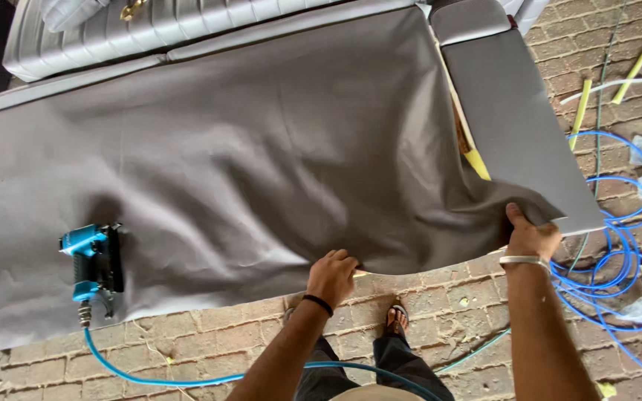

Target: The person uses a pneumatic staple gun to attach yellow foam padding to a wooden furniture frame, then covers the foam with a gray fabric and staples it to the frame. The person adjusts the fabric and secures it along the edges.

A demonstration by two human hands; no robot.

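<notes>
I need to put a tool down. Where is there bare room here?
The grey fabric lies bare between the blue stapler and the left hand. Bare brick runs along the fabric's near edge. By the right hand, blue hose coils crowd the floor.

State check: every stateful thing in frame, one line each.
grey fabric: draped over the sofa frame, wrinkled, front edge loose.
left hand: closed on the fabric's front edge.
right hand: pinching the fabric corner, pulled up.
blue staple gun: lying on the fabric, unheld, hose attached.
blue air hose: coiled loosely on the brick floor.
</notes>
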